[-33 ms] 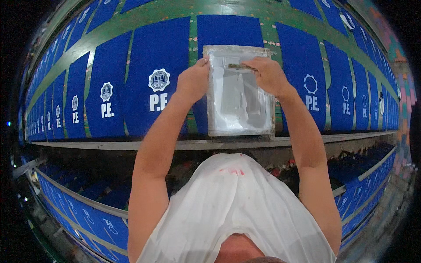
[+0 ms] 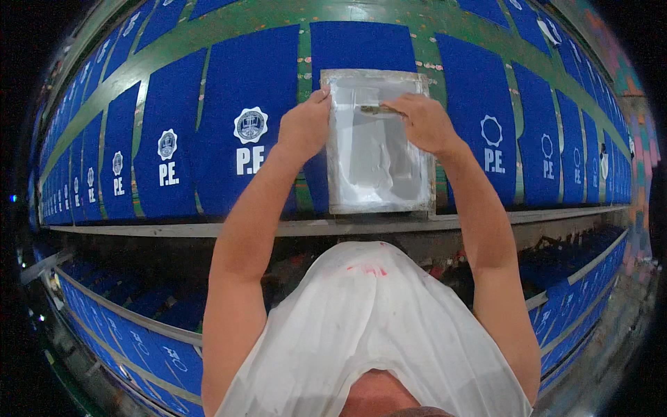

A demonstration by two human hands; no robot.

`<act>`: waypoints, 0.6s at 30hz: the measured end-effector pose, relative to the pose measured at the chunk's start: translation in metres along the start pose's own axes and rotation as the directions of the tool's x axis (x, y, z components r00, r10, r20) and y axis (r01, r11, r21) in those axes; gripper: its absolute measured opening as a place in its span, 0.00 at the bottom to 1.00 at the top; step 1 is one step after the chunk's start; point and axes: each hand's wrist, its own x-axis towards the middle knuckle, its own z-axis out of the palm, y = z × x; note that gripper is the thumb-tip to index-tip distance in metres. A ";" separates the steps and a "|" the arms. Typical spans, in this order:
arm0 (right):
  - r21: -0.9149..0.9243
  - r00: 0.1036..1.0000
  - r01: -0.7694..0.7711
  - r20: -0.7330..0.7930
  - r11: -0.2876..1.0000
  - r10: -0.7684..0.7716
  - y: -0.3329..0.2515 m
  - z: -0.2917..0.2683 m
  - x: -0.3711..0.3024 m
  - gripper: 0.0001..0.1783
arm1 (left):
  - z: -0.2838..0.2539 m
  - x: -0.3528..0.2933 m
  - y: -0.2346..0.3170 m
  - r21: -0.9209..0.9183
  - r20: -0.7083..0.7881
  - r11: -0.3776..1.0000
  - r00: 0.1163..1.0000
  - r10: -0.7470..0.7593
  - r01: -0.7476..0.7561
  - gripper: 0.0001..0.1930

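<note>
A screen-printing frame (image 2: 379, 210) with a pale grey mesh lies over a blue fabric piece (image 2: 360, 45) in front of me. White ink is smeared across its mesh. My left hand (image 2: 304, 126) is closed on the frame's left edge, near its far corner. In the far part of the frame, my right hand (image 2: 425, 124) grips a squeegee (image 2: 375, 110), whose ink-stained end sticks out to the left of the fingers. The rest of the squeegee is hidden under that hand.
Blue fabric pieces lie in rows on a long green table (image 2: 274, 22). Those on the left carry white emblems with detail and lettering; to the right, a printed piece (image 2: 479, 104) has only an outline and lettering. A pale rail (image 2: 167, 230) edges the table. Another table row stands behind me.
The squeegee and my right hand have shifted very slightly toward me over the mesh. My left hand stays on the frame's edge.
</note>
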 end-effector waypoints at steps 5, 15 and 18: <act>0.055 0.998 0.053 0.014 0.997 -0.054 -0.041 0.004 -0.070 0.23 | 0.005 0.001 -0.005 -0.024 -0.025 0.999 0.999 0.032 -0.033 0.20; 0.068 0.999 0.021 0.038 0.997 -0.024 -0.097 0.013 -0.150 0.25 | 0.038 -0.019 -0.007 -0.300 -0.212 0.954 0.976 -0.049 -0.017 0.25; 0.141 0.996 0.034 0.071 0.989 -0.044 -0.096 0.008 -0.157 0.25 | 0.054 -0.050 0.015 -0.453 -0.287 0.890 0.939 -0.190 0.041 0.26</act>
